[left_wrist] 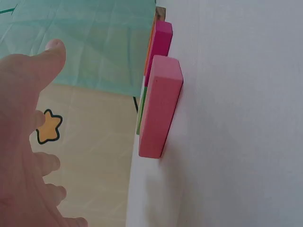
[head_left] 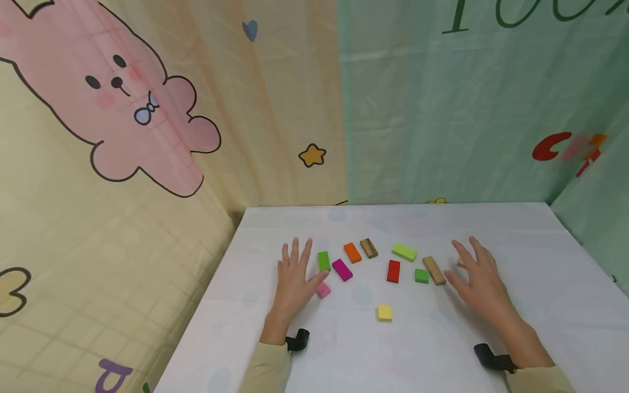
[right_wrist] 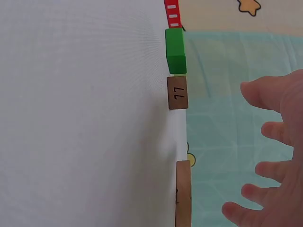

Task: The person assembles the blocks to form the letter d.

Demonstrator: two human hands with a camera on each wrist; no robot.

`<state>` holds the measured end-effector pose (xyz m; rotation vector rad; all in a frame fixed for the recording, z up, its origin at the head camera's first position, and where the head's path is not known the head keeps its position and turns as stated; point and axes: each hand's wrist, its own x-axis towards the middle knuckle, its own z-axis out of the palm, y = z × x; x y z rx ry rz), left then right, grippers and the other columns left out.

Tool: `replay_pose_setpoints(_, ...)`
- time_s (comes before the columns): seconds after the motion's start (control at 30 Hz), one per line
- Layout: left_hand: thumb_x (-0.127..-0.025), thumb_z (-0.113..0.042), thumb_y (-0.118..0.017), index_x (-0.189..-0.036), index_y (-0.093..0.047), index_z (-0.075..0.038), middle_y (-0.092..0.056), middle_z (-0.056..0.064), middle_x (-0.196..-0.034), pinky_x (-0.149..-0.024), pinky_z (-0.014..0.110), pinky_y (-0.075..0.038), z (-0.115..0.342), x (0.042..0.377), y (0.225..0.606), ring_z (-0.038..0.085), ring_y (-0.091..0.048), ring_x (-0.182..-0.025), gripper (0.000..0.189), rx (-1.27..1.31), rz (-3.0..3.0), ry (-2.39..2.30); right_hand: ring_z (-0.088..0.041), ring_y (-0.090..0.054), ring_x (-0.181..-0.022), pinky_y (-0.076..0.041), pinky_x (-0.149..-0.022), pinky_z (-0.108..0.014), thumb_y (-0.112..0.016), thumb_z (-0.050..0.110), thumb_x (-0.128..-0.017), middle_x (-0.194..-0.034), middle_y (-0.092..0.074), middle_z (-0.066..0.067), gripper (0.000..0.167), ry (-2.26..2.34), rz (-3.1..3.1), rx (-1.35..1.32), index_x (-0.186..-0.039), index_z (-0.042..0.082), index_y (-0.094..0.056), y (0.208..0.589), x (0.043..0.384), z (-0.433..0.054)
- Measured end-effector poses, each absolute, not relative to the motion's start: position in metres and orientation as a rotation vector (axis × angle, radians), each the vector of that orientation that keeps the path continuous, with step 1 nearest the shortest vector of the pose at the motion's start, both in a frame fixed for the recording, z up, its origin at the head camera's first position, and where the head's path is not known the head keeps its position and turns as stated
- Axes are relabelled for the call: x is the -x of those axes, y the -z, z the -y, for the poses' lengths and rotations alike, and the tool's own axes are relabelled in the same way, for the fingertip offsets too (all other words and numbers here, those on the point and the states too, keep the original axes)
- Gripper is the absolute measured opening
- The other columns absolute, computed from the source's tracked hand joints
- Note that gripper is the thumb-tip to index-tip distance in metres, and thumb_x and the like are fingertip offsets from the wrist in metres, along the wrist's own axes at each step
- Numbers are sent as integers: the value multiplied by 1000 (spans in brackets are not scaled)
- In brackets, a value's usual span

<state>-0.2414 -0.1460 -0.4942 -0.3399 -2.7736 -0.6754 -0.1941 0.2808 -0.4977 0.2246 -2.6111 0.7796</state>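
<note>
My left hand (head_left: 294, 284) hovers with spread fingers over the left side of the blocks and holds nothing. Below its thumb lies a pink block (left_wrist: 163, 109), partly hidden in the head view. A green block (head_left: 324, 261) and a magenta block (head_left: 342, 270) lie just right of that hand. My right hand (head_left: 484, 286), fingers also spread, is above the table at the right, apart from the blocks. Beneath it a wooden block (right_wrist: 183, 194) is mostly covered in the head view. Left of its thumb lie a long wooden block (head_left: 434, 271) and a short green block (head_left: 421, 275).
Across the white table (head_left: 354, 355) lie an orange block (head_left: 352, 252), a hollowed wooden block (head_left: 369, 248), a lime block (head_left: 404, 252) and a red block (head_left: 393, 271). Nearer the front is a yellow block (head_left: 385, 313). Printed curtains (head_left: 413, 120) hang behind the table.
</note>
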Motion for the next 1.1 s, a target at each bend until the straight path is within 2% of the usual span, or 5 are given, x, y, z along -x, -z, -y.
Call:
replay_pose_setpoints(0.13,-91,-58,-65,-163,-10,-33,-8,12,-168,-113,68,-16,136,240,492,39,-1,-152,93,363,2785,732,-58,-26,-136,-30,-91,-77,-67,27,-97,-160,-14,-29,73,-807,2625,-226,-158,12,-30,497,193,-279)
replay_pose_setpoints(0.33,-90,-54,-69,-163,-12,-35,-10,10,-168,-113,66,-18,124,235,485,38,-3,-152,95,371,2799,785,-52,-51,-117,-30,-90,-77,-70,23,-96,-159,-20,-28,74,-867,2642,-221,-158,13,-31,496,193,-272)
replay_pose_setpoints(0.6,-90,-57,-67,-162,-12,-37,-13,11,-167,-111,66,-24,104,230,480,37,-6,-152,93,473,2781,902,-53,-37,-132,-41,-91,-71,-69,25,-98,-153,-28,-30,71,-958,2661,-255,-157,11,-33,499,195,-268)
replay_pose_setpoints(0.83,-89,-58,-69,-162,-11,-36,-14,7,-167,-108,65,-30,75,219,479,36,-10,-152,96,578,2809,945,-45,-49,-121,-49,-87,-61,-66,26,-100,-148,-36,-26,66,-1027,2713,-233,-155,8,-36,498,196,-262)
replay_pose_setpoints(1.1,-90,-59,-67,-162,-12,-35,-22,7,-164,-112,52,-34,37,211,482,27,-21,-150,94,713,2841,932,-39,-57,-107,-52,-80,-54,-65,21,-99,-133,-50,-23,61,-997,2759,-233,-152,5,-41,496,195,-261)
